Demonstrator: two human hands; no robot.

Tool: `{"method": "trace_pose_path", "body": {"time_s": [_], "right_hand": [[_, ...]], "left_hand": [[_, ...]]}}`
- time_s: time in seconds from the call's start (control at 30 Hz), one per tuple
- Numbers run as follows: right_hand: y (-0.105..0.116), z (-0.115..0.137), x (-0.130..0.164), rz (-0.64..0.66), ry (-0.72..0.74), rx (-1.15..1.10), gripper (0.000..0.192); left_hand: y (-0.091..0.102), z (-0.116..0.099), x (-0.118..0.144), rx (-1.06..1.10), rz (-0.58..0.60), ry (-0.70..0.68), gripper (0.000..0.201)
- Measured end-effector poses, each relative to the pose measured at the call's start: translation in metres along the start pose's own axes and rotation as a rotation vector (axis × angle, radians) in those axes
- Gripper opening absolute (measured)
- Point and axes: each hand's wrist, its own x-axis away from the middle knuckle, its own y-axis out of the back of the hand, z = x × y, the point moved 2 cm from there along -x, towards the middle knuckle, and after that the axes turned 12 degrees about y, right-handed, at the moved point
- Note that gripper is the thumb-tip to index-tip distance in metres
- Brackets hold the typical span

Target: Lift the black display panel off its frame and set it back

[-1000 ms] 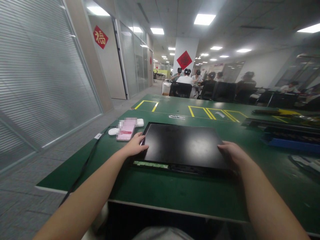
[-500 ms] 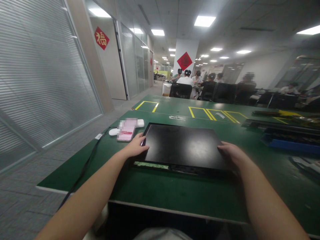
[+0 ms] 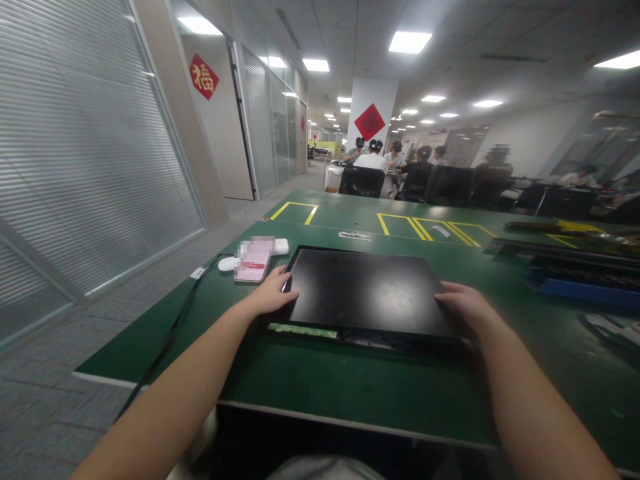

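A black flat display panel (image 3: pixel 367 290) lies screen up in front of me on the green table (image 3: pixel 350 380). Along its near edge a strip of green circuit board (image 3: pixel 303 331) is exposed at the left. My left hand (image 3: pixel 273 291) is closed on the panel's left edge, its thumb on the top face. At the opposite edge my right hand (image 3: pixel 465 303) grips too, thumb near the screen surface and the other fingers partly out of sight. Dark frame parts show beneath the panel's near side.
A pink-screened phone (image 3: pixel 253 265) and small white cases lie left of the panel, beside a black strap (image 3: pixel 175 323). At right sit a blue tray (image 3: pixel 585 288) and dark long parts. Yellow tape outlines (image 3: pixel 420 228) mark the far tabletop. Several people sit beyond.
Almost nothing differs. Both hands stay on the panel's edges, and the panel keeps its place.
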Motion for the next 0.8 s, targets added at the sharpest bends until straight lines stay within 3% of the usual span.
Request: {"method": "trace_pose_path", "body": {"time_s": [0.17, 0.37, 0.6, 0.8], "right_hand": [[0.004, -0.006, -0.003, -0.075, -0.067, 0.016, 0.045], [0.0, -0.007, -0.006, -0.081, -0.08, -0.009, 0.023], [-0.002, 0.009, 0.002, -0.144, -0.05, 0.034, 0.032], [0.0, 0.006, 0.0, -0.133, -0.059, -0.028, 0.022]], "left_hand": [[0.0, 0.001, 0.0, 0.003, -0.011, 0.002, 0.07], [0.0, 0.0, 0.001, -0.016, 0.009, 0.001, 0.077], [0.0, 0.001, 0.001, -0.02, 0.006, -0.003, 0.073], [0.0, 0.002, 0.001, -0.005, 0.004, -0.013, 0.073]]}}
